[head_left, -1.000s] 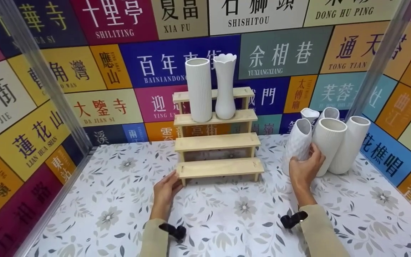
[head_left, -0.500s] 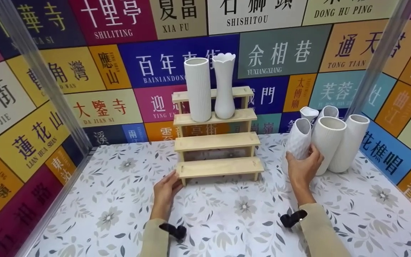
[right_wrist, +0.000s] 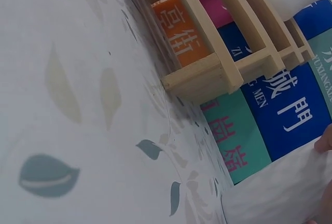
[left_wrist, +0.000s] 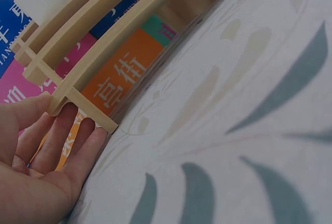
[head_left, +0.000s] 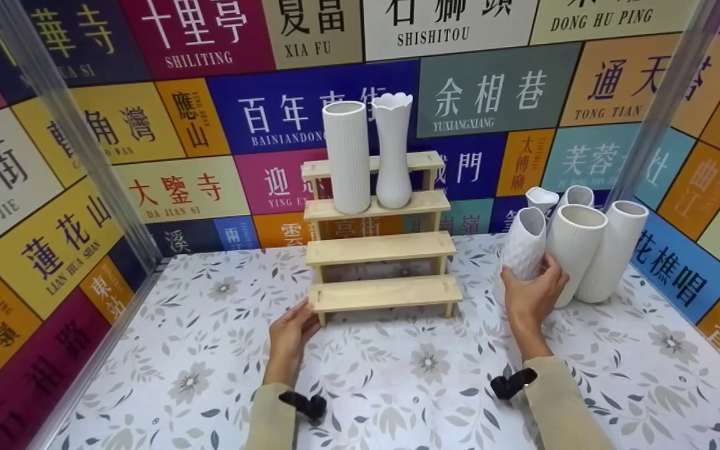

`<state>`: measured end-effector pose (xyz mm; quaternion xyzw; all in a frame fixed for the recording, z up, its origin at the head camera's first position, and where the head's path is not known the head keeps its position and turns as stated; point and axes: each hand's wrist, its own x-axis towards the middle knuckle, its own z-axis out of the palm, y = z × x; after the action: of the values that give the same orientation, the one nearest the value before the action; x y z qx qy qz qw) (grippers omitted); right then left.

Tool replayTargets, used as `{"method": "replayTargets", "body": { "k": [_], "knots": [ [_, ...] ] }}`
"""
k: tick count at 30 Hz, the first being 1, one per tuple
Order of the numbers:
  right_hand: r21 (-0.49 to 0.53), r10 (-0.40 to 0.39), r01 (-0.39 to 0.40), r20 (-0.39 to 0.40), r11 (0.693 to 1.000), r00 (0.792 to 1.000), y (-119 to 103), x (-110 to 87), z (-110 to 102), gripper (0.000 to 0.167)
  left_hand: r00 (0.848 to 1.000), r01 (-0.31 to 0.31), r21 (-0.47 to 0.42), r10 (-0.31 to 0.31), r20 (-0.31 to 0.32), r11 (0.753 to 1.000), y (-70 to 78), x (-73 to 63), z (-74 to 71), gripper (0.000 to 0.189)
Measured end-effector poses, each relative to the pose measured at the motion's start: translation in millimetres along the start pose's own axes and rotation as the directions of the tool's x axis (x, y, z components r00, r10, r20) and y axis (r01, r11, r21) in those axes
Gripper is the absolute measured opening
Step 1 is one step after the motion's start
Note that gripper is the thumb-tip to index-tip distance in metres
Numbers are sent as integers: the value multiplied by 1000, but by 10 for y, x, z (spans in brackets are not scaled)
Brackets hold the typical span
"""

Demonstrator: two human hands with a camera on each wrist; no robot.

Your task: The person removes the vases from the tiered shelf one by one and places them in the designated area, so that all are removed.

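My left hand [head_left: 290,334] pinches the left end of the lowest step of a pale wooden stepped stand [head_left: 385,294]. In the left wrist view the thumb lies over the step's corner, with fingers [left_wrist: 57,141] below it. My right hand [head_left: 534,290] grips a white dimpled vase [head_left: 524,244] with a slanted rim, standing at the table's right side. Its thumb is on the near left of the vase, and the other fingers reach in between it and a wider white ribbed vase [head_left: 575,250]. The right wrist view catches only part of the gripped vase [right_wrist: 280,187].
A ribbed cylindrical vase [head_left: 349,159] and a scalloped-rim vase [head_left: 393,153] stand side by side on an upper step. Beside the gripped vase cluster a tall white vase [head_left: 616,250] and two smaller-looking ones behind. Sign-patterned walls enclose the flower-print tabletop [head_left: 397,387].
My right thumb has shifted slightly up the side of the dimpled vase. The left hand, the stand and the vases stay where they were.
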<state>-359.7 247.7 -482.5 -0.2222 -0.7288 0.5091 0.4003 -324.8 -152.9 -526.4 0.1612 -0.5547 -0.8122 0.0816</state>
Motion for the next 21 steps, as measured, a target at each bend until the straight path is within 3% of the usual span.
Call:
{"method": "replayTargets", "body": {
  "k": [9,21],
  "knots": [
    [-32,-11,12,31,999,999,22,4,17,77,1000,-1,-7,1,14,1000,6,-1,-13,45],
    [-36,-10,10,-19,999,1000,44,8,0,72,1000,5,22,-5,-2,1000,-18,22,-17,44]
  ]
}}
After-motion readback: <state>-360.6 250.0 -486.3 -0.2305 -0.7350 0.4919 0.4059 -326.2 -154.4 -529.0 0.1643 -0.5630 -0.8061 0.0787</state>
